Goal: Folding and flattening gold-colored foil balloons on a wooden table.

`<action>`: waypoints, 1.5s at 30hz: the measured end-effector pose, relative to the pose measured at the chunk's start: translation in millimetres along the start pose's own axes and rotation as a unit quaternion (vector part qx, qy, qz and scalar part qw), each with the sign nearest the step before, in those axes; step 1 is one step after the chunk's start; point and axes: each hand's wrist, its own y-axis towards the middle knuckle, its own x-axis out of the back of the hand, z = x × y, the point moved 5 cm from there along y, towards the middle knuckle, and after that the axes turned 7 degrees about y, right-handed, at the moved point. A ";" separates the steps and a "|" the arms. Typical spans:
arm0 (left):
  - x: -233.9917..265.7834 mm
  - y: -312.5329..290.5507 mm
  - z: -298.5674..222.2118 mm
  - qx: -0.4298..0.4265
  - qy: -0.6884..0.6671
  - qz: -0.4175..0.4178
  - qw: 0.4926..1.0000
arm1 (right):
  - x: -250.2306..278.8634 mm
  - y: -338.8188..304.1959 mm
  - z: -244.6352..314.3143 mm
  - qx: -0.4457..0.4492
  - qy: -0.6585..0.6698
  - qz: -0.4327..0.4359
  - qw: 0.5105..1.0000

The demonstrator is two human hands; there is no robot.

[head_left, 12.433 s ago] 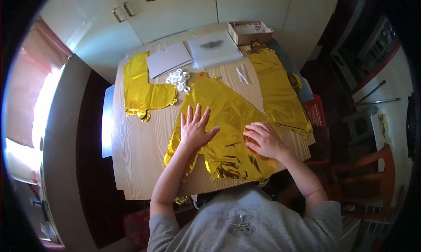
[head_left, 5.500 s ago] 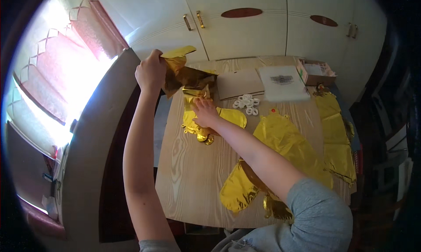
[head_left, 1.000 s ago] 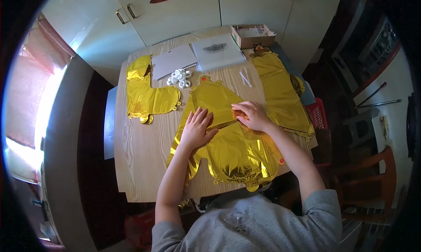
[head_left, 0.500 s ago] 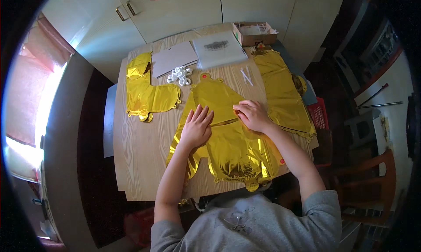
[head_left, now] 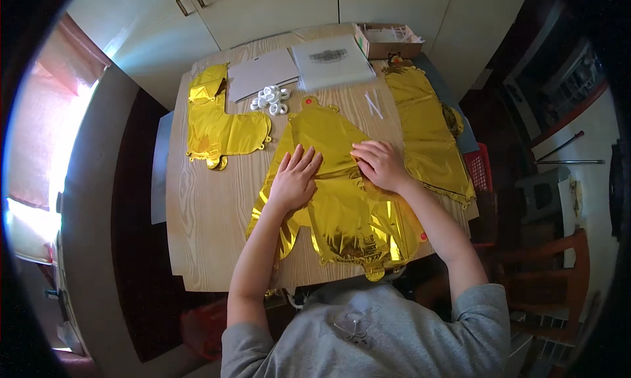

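Note:
A large flat gold foil balloon (head_left: 342, 204), creased and shiny, lies in front of me with tabs along its edges. My left hand (head_left: 297, 174) rests palm down on its left middle part, fingers stretched and slightly apart. On the balloon's right side is my right hand (head_left: 381, 164), its fingers bent and close together at the foil, the thumb tucked near them. What lies under the right fingertips is hidden. Small red spots mark the balloon's top tab and its lower right edge.
Two more gold foil balloons lie on the wooden table (head_left: 207, 227): a boot-shaped balloon (head_left: 230, 131) at left and a long folded balloon (head_left: 427, 128) at right. Behind are white ribbon rolls (head_left: 271, 100), grey card sheets (head_left: 263, 74), a clear plastic bag (head_left: 328, 66), white straws (head_left: 373, 104) and a cardboard box (head_left: 388, 44).
The view has tilted slightly, so the table sits higher in the picture. The dark crease between my hands has flattened. Both hands stay on the balloon in nearly the same places.

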 end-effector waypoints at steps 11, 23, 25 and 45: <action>-4.3 -1.0 10.9 0.020 -0.087 -0.042 0.995 | 6.0 2.8 20.7 0.074 0.069 0.064 0.993; -2.7 1.2 6.2 0.027 -0.074 -0.040 0.996 | -0.2 0.8 13.6 0.039 0.078 0.076 0.993; -1.5 1.1 5.6 0.026 -0.070 -0.036 0.997 | -1.1 0.1 13.2 0.043 0.074 0.073 0.994; -2.6 -0.5 4.5 0.013 -0.048 -0.023 0.998 | 27.0 5.5 -22.0 -0.187 -0.077 0.088 0.975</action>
